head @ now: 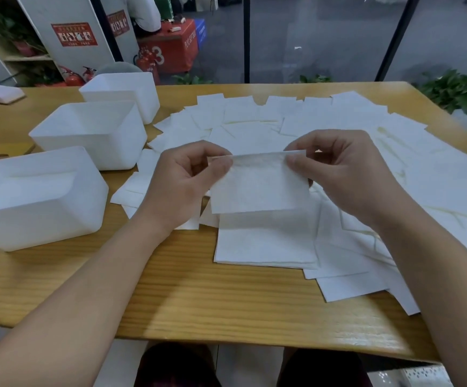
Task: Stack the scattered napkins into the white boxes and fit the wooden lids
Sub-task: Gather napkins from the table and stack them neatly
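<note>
My left hand point(183, 182) and my right hand point(344, 174) each pinch an upper corner of one white napkin point(257, 188), held up above the table with its lower edge hanging free. Under it lies a small squared pile of napkins point(266, 247). Several loose napkins point(296, 121) cover the middle and right of the wooden table point(171, 297). Three open white boxes stand in a row on the left: the near box point(39, 213), the middle box point(109, 148) and the far box point(143, 99). A wooden lid point(3, 150) lies flat behind the near box, partly hidden.
A white device point(0, 94) rests at the table's far left corner. Beyond the table are glass walls, potted plants point(450, 90), fire extinguishers point(145, 62) and a red cabinet point(171, 48). My knees show below the table's near edge.
</note>
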`<state>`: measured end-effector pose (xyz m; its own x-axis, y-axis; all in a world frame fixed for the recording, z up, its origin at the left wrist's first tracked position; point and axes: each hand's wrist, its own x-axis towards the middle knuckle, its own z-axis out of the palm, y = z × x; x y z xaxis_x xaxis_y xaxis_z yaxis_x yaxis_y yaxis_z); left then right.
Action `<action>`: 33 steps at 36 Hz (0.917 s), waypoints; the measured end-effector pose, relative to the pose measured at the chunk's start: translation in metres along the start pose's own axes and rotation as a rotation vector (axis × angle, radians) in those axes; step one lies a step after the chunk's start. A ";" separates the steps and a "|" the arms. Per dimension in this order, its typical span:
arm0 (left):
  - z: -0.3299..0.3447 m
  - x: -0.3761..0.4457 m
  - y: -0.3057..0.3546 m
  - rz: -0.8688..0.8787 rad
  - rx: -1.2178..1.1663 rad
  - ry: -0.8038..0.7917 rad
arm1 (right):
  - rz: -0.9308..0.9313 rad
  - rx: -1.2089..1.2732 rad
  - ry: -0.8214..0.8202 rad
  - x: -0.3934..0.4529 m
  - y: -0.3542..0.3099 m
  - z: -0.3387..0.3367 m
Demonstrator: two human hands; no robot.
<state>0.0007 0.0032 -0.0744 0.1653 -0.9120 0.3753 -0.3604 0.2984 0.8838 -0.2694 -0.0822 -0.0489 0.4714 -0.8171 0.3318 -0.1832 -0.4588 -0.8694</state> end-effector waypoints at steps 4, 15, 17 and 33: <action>-0.003 -0.001 0.006 -0.140 0.010 -0.165 | 0.171 -0.057 -0.127 0.001 0.002 -0.007; -0.006 -0.007 0.013 -0.185 0.247 -0.520 | 0.448 -0.205 -0.501 -0.003 -0.004 -0.014; -0.006 -0.008 0.009 -0.159 0.287 -0.513 | 0.445 -0.223 -0.506 -0.004 -0.004 -0.013; -0.001 0.000 -0.014 0.102 0.584 -0.186 | 0.075 -0.464 -0.219 -0.002 0.014 0.006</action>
<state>0.0064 -0.0009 -0.0863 -0.0402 -0.9364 0.3485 -0.8174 0.2314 0.5275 -0.2680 -0.0846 -0.0640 0.6028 -0.7842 0.1472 -0.5633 -0.5490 -0.6175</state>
